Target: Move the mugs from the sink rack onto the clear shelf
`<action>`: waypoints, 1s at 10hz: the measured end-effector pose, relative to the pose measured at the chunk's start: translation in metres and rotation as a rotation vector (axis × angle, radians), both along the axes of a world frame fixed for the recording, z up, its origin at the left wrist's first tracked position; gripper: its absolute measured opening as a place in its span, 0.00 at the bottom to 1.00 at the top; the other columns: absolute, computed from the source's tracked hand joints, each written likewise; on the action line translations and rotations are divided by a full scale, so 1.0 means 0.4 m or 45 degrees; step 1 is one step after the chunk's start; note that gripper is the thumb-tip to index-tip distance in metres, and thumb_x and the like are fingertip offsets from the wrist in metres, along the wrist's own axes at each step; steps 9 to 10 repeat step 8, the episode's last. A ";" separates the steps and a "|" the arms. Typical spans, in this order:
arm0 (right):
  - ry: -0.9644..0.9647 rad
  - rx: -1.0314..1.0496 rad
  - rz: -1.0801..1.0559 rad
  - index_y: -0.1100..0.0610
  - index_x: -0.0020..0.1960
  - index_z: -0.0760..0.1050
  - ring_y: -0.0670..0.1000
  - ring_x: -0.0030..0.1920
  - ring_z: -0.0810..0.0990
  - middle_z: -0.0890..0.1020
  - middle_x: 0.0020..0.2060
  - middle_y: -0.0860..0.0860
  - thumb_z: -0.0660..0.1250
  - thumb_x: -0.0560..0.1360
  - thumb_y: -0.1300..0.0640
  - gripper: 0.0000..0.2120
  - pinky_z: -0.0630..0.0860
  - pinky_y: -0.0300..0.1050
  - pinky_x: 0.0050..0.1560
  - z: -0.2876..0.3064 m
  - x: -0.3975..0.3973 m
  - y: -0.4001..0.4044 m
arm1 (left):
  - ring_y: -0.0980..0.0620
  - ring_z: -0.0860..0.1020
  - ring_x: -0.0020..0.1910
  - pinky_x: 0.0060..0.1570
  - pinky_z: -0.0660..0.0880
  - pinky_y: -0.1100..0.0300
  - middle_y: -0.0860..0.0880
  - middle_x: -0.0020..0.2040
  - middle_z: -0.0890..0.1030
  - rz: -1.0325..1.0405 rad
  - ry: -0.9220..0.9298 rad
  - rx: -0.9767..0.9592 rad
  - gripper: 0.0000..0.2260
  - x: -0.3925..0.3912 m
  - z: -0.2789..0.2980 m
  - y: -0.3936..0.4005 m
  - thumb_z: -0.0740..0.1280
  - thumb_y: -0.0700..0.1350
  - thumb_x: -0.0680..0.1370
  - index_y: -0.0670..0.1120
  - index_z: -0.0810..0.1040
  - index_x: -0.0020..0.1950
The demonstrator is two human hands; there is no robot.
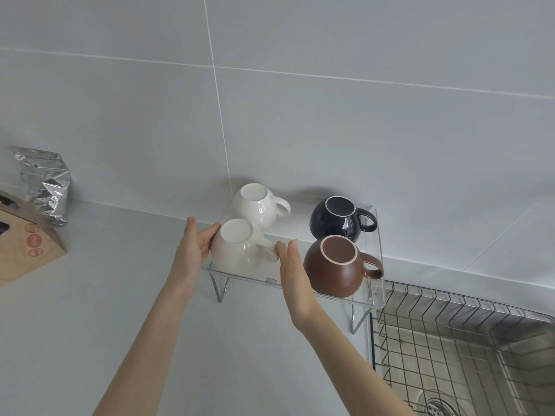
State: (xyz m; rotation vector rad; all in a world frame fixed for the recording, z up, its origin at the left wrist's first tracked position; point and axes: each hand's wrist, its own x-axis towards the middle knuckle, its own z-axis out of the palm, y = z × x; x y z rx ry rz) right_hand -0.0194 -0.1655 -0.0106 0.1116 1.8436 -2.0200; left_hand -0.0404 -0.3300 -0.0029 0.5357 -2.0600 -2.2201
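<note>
Several mugs stand upside down on the clear shelf [264, 280]. At the front left is a white mug [237, 250]. My left hand [193, 249] touches its left side with fingers spread, and my right hand [292, 268] lies flat by its handle on the right. Behind it sits a second white mug [258, 207]. A dark blue mug [338, 219] stands at the back right and a brown mug [335, 267] at the front right. The wire sink rack [450, 340] at the lower right holds no mug that I can see.
The shelf stands on metal legs on a grey counter [105, 310] against a tiled wall. A crumpled foil bag [45, 184] and a brown cardboard box [27, 247] sit at the far left. The steel sink [480, 385] with its drain lies under the rack.
</note>
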 end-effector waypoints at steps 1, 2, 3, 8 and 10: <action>-0.038 -0.056 0.018 0.51 0.74 0.53 0.43 0.75 0.50 0.57 0.74 0.42 0.41 0.77 0.39 0.29 0.46 0.43 0.73 0.003 -0.009 0.006 | 0.52 0.65 0.71 0.73 0.56 0.59 0.44 0.71 0.69 0.002 -0.002 -0.009 0.29 0.003 -0.009 0.001 0.41 0.56 0.79 0.40 0.67 0.68; -0.019 -0.048 0.029 0.52 0.74 0.53 0.42 0.74 0.50 0.56 0.75 0.43 0.40 0.78 0.41 0.28 0.46 0.41 0.72 0.023 -0.004 0.009 | 0.53 0.65 0.71 0.73 0.55 0.59 0.45 0.71 0.68 0.006 -0.019 -0.020 0.29 0.005 -0.011 0.004 0.42 0.57 0.79 0.41 0.67 0.68; -0.010 -0.031 0.022 0.51 0.73 0.55 0.42 0.73 0.52 0.58 0.73 0.43 0.40 0.78 0.42 0.27 0.48 0.39 0.69 0.031 0.000 0.011 | 0.53 0.64 0.71 0.72 0.56 0.61 0.45 0.71 0.68 0.005 -0.028 -0.039 0.28 0.011 -0.002 0.014 0.42 0.56 0.79 0.40 0.66 0.69; 0.898 -0.179 -0.111 0.54 0.48 0.81 0.51 0.53 0.83 0.86 0.46 0.51 0.63 0.73 0.56 0.09 0.74 0.49 0.62 0.475 0.156 0.276 | 0.59 0.78 0.50 0.41 0.69 0.79 0.54 0.53 0.80 -0.243 0.429 -0.617 0.13 0.069 0.287 0.222 0.64 0.46 0.75 0.49 0.77 0.59; 0.898 -0.179 -0.111 0.54 0.48 0.81 0.51 0.53 0.83 0.86 0.46 0.51 0.63 0.73 0.56 0.09 0.74 0.49 0.62 0.475 0.156 0.276 | 0.59 0.78 0.50 0.41 0.69 0.79 0.54 0.53 0.80 -0.243 0.429 -0.617 0.13 0.069 0.287 0.222 0.64 0.46 0.75 0.49 0.77 0.59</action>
